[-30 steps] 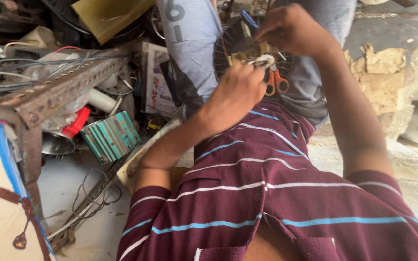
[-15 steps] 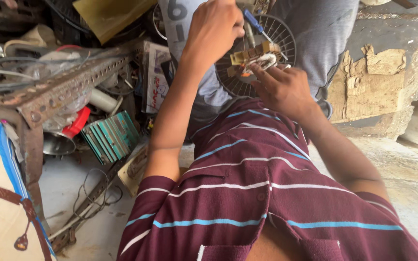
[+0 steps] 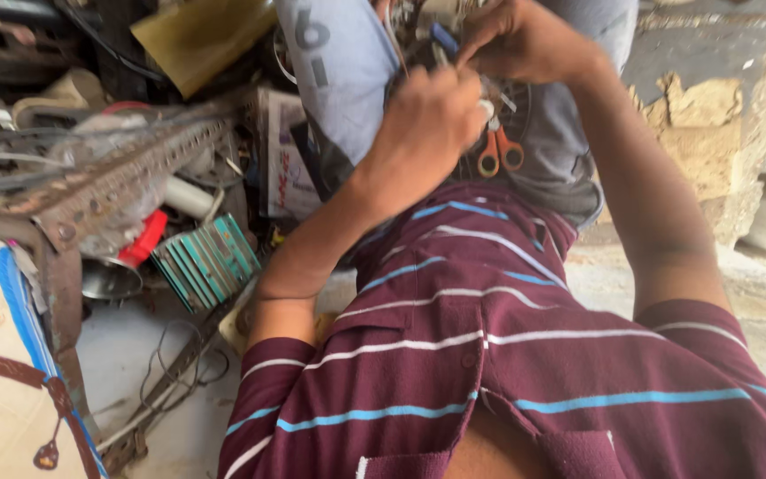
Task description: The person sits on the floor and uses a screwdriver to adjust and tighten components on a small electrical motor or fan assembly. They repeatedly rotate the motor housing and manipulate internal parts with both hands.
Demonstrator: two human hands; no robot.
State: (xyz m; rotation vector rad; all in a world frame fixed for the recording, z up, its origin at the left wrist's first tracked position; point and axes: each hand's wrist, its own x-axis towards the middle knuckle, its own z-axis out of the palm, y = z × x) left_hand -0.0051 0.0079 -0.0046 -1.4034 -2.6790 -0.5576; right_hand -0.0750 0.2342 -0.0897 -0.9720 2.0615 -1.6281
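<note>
Left hand curled around the orange-handled metal scissors, loops hanging below the knuckles, right hand pinched shut on a small blue-tipped part just above, both pressed close over the lap, apparently to steady fine work.

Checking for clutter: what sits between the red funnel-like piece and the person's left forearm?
In the head view, a teal ribbed block lies between the red piece and the left forearm.

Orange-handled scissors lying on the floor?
No, the orange-handled scissors hang just below the left hand, over the lap.
</note>
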